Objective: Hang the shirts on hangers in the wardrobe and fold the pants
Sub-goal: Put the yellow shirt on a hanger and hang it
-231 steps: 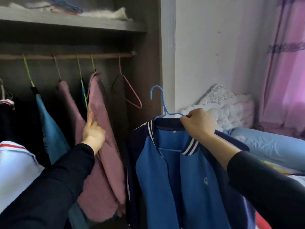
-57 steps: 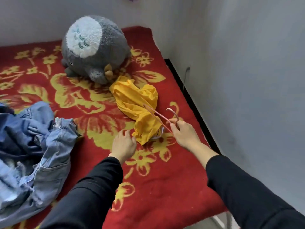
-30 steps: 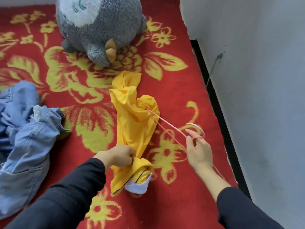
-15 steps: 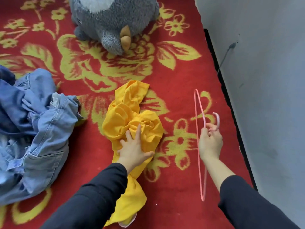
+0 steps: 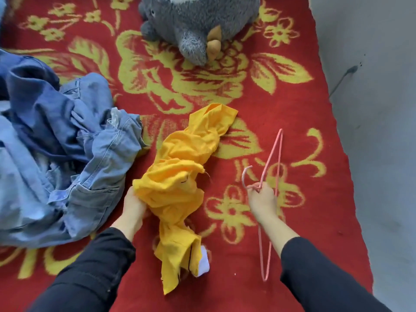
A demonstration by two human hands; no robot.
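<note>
The left hand gripped the bunched yellow shirt, apparently to find its collar. At its 3 o'clock, the right hand clutched a pink hanger by the neck, kept ready.

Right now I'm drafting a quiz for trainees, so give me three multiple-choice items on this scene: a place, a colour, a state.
1. The denim pile lies: A) right of the yellow shirt; B) left of it; C) under it.
2. The hanger is: A) pink; B) blue; C) green.
3. The right hand: A) hangs empty; B) holds the shirt; C) grips the hanger.
Answers: B, the denim fills the left side, the shirt lies centre; A, its wire is pink; C, fingers curl round its neck below the hook.
</note>
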